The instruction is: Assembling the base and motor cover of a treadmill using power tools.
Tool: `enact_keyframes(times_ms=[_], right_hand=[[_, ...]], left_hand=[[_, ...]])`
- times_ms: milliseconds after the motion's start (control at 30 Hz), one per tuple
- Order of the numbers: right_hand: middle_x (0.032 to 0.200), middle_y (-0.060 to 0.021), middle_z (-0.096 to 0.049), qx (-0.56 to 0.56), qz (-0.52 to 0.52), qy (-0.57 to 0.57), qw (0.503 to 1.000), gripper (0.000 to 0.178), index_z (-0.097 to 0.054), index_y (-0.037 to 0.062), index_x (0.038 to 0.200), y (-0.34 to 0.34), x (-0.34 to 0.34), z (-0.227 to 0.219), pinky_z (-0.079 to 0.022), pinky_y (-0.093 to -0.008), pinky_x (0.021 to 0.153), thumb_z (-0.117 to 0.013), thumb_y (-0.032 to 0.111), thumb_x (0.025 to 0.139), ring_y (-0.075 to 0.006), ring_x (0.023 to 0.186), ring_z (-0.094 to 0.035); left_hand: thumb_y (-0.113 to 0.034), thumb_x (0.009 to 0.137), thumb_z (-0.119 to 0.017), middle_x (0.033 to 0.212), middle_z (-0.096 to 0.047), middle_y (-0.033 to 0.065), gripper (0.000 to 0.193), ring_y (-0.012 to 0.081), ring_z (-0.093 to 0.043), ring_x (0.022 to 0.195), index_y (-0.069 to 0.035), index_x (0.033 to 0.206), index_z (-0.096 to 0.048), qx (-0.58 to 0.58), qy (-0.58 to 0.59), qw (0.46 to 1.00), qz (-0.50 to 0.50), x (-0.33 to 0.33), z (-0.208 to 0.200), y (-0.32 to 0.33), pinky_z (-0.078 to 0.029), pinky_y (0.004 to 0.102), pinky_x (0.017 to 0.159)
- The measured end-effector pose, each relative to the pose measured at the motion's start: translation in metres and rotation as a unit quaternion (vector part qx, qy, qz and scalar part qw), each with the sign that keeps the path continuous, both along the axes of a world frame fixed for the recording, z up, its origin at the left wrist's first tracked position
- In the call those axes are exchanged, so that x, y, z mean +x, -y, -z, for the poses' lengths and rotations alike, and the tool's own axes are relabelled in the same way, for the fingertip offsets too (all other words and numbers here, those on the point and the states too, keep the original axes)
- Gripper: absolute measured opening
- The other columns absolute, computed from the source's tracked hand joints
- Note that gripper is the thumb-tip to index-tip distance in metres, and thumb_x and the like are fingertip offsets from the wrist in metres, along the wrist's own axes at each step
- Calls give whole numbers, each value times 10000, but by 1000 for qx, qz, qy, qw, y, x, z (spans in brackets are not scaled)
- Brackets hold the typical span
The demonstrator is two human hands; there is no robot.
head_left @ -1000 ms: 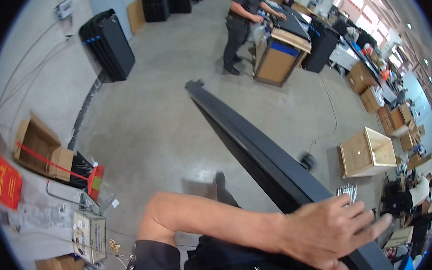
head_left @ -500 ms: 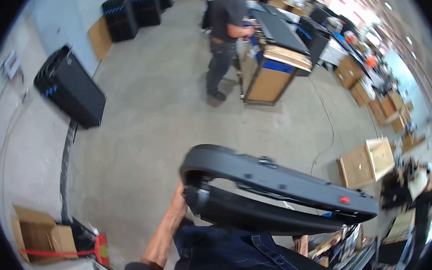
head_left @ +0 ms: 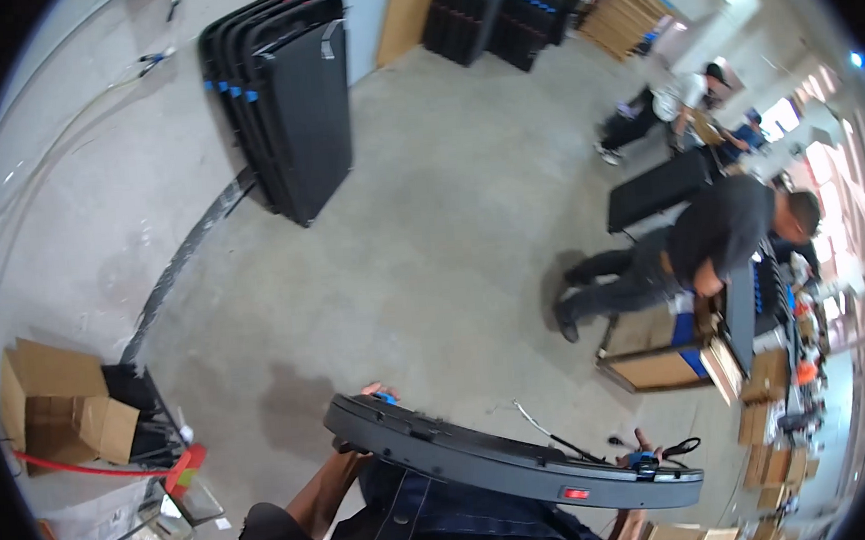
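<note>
Close against my apron, I hold a long, flat, dark-grey machine (head_left: pixel 487 472) with rounded ends and a red switch on its near edge. It looks like a walking-pad treadmill, seen nearly edge-on and sloping down to the right. My left hand (head_left: pixel 374 390) is closed over its far edge at the left end, next to a blue patch. Near the right end, my right hand (head_left: pixel 646 449) grips the far edge beside another blue piece. A black cord (head_left: pixel 681 448) loops next to that hand. The machine hides most of both palms.
Several black slabs (head_left: pixel 302 119) lean upright at the wall, with further black stacks (head_left: pixel 480 16) behind. A co-worker (head_left: pixel 697 251) bends at a cart (head_left: pixel 655 367) on the right. An open cardboard box (head_left: pixel 64 381) and a red-handled tool (head_left: pixel 181 473) lie at lower left.
My view has turned left, so the wall stack and the co-worker sit further right. The machine has tilted from showing its hollow side to nearly edge-on, and sits lower against me.
</note>
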State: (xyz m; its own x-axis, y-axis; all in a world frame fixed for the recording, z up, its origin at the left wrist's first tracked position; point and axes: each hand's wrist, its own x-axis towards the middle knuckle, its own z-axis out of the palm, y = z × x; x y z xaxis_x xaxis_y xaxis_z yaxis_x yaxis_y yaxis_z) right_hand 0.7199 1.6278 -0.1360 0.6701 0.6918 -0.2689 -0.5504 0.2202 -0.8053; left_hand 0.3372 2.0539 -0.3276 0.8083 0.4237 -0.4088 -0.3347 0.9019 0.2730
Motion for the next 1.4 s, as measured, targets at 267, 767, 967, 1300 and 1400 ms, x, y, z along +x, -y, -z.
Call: enact_keyframes(times_ms=[267,767,967,1300,1400], right_hand=[[572,-121,-546,-25,-358,157,920,623,-641,45,1085,-435,171,27,-442,-399,883,-256,533,1064,-260,586,-512],[587,-163,-572,67,-682,67,725,575,-631,16,984,-1331,306,225,-432,-370,630,-260,446,1073,-272,571,-512],[741,-131,-682,-54,-699,-109,704,466,-659,20,1068,-1494,217,235,-524,-400,616,-563,468,982,-254,714,-661],[942,-90,-684,-132,-329,220,909,390,-654,46,1092,-1512,154,273,-523,-367,820,-517,404,1020,-227,847,-650],[735,-6,-572,-100,-265,450,847,440,-609,-3,908,-1412,167,332,-431,-322,607,-549,419,1018,-112,687,-502]], left_hand=[[-514,992,-440,664,-577,149,548,207,-503,550,14,1029,-582,165,-62,952,-249,-3,22,-196,-398,305,526],[-482,1025,-452,701,-467,21,438,103,-436,611,-57,1002,-555,48,-293,773,-561,187,16,-607,-347,247,575],[-436,1028,-489,914,-565,13,389,141,-550,806,-94,1196,-570,44,-121,758,-640,149,81,-680,-472,311,760],[-519,990,-531,1166,-643,-25,444,149,-589,1104,-184,1273,-592,28,-455,613,-645,142,22,-785,-416,356,1000],[-411,979,-573,1086,-650,15,361,159,-602,1054,-120,1191,-598,48,-475,637,-605,147,26,-785,-466,332,890]])
